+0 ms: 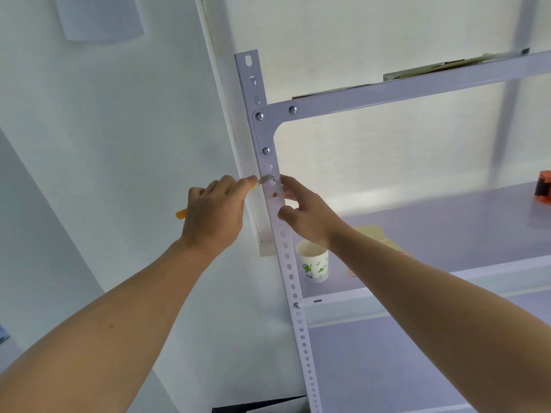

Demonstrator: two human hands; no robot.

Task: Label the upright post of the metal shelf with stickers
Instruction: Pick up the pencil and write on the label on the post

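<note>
Head view: white wall (119, 144) behind upright post (280, 234); left hand (214, 216) grips yellow-handled blade (265, 180), right hand (307, 216) pinches post; paper cup (314, 263) at 5 o'clock, print unreadable.

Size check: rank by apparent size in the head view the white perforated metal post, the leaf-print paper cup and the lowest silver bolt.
1. white perforated metal post
2. leaf-print paper cup
3. lowest silver bolt
</note>
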